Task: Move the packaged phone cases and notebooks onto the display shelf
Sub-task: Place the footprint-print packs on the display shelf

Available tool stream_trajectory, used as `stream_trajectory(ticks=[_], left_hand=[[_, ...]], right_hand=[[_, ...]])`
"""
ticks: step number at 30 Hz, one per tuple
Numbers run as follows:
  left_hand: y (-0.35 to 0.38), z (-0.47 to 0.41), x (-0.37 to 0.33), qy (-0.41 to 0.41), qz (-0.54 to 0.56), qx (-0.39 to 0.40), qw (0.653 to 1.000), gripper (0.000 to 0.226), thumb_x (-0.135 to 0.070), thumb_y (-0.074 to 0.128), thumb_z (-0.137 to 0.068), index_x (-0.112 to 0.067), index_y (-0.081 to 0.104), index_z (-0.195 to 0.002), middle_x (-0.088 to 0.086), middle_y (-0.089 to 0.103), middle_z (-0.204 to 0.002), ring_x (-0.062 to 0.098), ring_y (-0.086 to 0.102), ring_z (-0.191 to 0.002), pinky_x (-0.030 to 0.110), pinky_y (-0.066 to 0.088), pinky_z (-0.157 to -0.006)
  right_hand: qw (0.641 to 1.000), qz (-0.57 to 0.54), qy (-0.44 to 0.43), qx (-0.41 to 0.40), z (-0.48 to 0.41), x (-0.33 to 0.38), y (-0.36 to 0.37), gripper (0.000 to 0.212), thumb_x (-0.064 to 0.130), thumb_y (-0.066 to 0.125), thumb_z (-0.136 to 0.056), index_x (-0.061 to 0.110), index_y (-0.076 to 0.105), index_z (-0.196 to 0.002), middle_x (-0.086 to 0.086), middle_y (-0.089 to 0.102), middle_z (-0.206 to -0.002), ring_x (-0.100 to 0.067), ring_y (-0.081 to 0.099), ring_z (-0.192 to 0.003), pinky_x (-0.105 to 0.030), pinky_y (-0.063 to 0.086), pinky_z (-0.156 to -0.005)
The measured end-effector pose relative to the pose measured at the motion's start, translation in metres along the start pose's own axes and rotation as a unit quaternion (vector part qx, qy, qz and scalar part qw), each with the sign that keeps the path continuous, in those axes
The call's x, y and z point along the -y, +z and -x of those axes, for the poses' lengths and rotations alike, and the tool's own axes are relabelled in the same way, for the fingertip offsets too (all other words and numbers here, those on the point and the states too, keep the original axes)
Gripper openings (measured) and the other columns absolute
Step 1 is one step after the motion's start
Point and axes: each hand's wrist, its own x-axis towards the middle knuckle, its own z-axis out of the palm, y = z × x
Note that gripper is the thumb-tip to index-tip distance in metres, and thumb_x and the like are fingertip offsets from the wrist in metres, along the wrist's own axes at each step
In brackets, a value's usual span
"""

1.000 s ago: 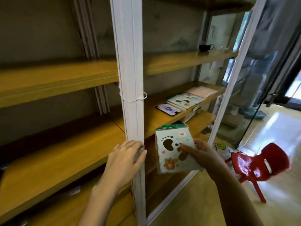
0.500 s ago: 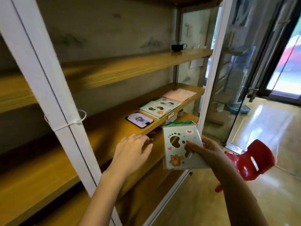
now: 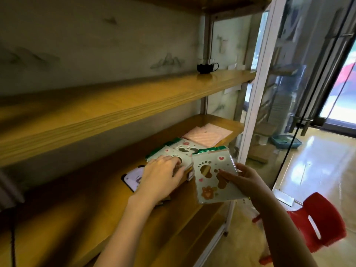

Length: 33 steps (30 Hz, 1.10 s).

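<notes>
My right hand (image 3: 244, 182) holds a packaged notebook (image 3: 213, 174) with paw prints and a green top strip, upright just in front of the middle wooden shelf (image 3: 77, 199). My left hand (image 3: 161, 176) lies flat, fingers spread, on a stack of similar paw-print packages (image 3: 185, 149) on that shelf. It partly covers a dark-edged packaged phone case (image 3: 133, 178). Pink packages (image 3: 208, 134) lie further right on the same shelf.
A black cup (image 3: 206, 67) stands on the upper shelf (image 3: 134, 97). A white frame post (image 3: 258, 89) and a glass door (image 3: 312, 112) border the shelf on the right. A red plastic chair (image 3: 317, 224) stands on the glossy floor, with a blue tray (image 3: 285, 141) behind the glass.
My view swung right past the white post. My left hand left the post and reached onto the paw-print stack. My right hand kept the notebook and came closer to the shelf.
</notes>
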Motion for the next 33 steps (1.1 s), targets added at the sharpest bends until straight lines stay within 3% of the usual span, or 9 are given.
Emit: stream_trajectory(ticks=[6,10,13,17,20,24,26,29,33], left_hand=[[0.02,-0.04,0.017,-0.036,-0.01,0.013,0.999,0.031,-0.044,0.038,-0.094,-0.027,0.055,-0.114,-0.007,0.06,-0.119,0.011,0.051,-0.109,0.031,0.04,-0.091],[0.028,-0.061,0.028,-0.085,-0.028,-0.003,0.996,0.036,-0.043,0.037,-0.096,-0.026,0.05,-0.125,-0.006,0.057,-0.126,0.014,0.049,-0.116,0.033,0.04,-0.094],[0.035,-0.072,0.035,-0.137,-0.036,-0.011,0.99,0.036,-0.043,0.036,-0.096,-0.027,0.05,-0.125,-0.006,0.057,-0.127,0.015,0.049,-0.117,0.033,0.04,-0.094],[0.043,-0.088,0.034,-0.218,-0.054,-0.033,0.974,0.033,-0.044,0.035,-0.095,-0.027,0.053,-0.117,-0.005,0.059,-0.121,0.016,0.051,-0.112,0.031,0.04,-0.087],[0.05,-0.099,0.025,-0.26,-0.068,-0.04,0.962,0.033,-0.045,0.036,-0.095,-0.027,0.054,-0.116,-0.006,0.06,-0.119,0.016,0.052,-0.112,0.031,0.04,-0.086],[0.058,-0.1,0.016,-0.319,-0.071,-0.065,0.943,0.033,-0.045,0.037,-0.094,-0.027,0.055,-0.116,-0.007,0.06,-0.121,0.014,0.052,-0.113,0.029,0.041,-0.089],[0.062,-0.096,0.011,-0.349,-0.077,-0.078,0.931,0.034,-0.045,0.038,-0.094,-0.026,0.056,-0.116,-0.007,0.06,-0.121,0.015,0.052,-0.113,0.029,0.04,-0.09],[0.07,-0.087,0.003,-0.386,-0.08,-0.092,0.914,0.032,-0.044,0.039,-0.094,-0.024,0.056,-0.114,-0.005,0.06,-0.12,0.016,0.053,-0.111,0.03,0.041,-0.086],[0.075,-0.077,-0.008,-0.419,-0.09,-0.094,0.899,0.032,-0.042,0.039,-0.095,-0.024,0.057,-0.114,-0.005,0.062,-0.116,0.016,0.054,-0.105,0.027,0.039,-0.078]], right_hand=[[0.999,0.024,0.022,0.035,-0.07,-0.005,0.0,0.032,0.023,0.069,-0.081,0.014,0.061,-0.111,-0.003,0.071,-0.095,-0.016,0.069,-0.083,-0.025,0.054,-0.06],[0.995,0.044,0.019,0.088,-0.123,-0.003,0.0,0.023,0.023,0.069,-0.081,0.015,0.063,-0.102,-0.002,0.073,-0.086,-0.014,0.072,-0.073,-0.024,0.056,-0.058],[0.981,0.12,-0.029,0.149,-0.165,-0.001,0.004,0.01,0.023,0.065,-0.086,0.019,0.06,-0.094,0.004,0.07,-0.078,-0.002,0.07,-0.06,-0.014,0.051,-0.05],[0.961,0.148,-0.057,0.227,-0.22,0.006,0.007,0.021,0.02,0.065,-0.086,0.014,0.062,-0.106,0.0,0.072,-0.089,-0.002,0.07,-0.063,-0.012,0.05,-0.05],[0.955,0.147,-0.032,0.256,-0.249,0.01,0.011,0.016,0.022,0.07,-0.083,0.022,0.06,-0.095,0.007,0.069,-0.079,-0.001,0.067,-0.06,-0.013,0.049,-0.048],[0.917,0.295,-0.052,0.263,-0.275,0.005,0.022,0.029,0.043,0.068,-0.081,0.02,0.062,-0.098,0.004,0.07,-0.083,-0.013,0.067,-0.079,-0.033,0.054,-0.079],[0.871,0.412,-0.096,0.25,-0.283,0.001,0.025,0.04,0.057,0.062,-0.08,0.021,0.059,-0.096,0.002,0.07,-0.088,-0.016,0.065,-0.084,-0.035,0.052,-0.081],[0.833,0.477,-0.14,0.242,-0.282,0.0,0.027,0.045,0.062,0.056,-0.079,0.021,0.061,-0.095,0.0,0.064,-0.104,-0.02,0.06,-0.096,-0.038,0.049,-0.087],[0.787,0.516,-0.237,0.241,-0.27,0.016,0.031,0.053,0.056,0.051,-0.086,0.022,0.051,-0.126,-0.002,0.041,-0.139,-0.024,0.041,-0.129,-0.038,0.042,-0.098]])
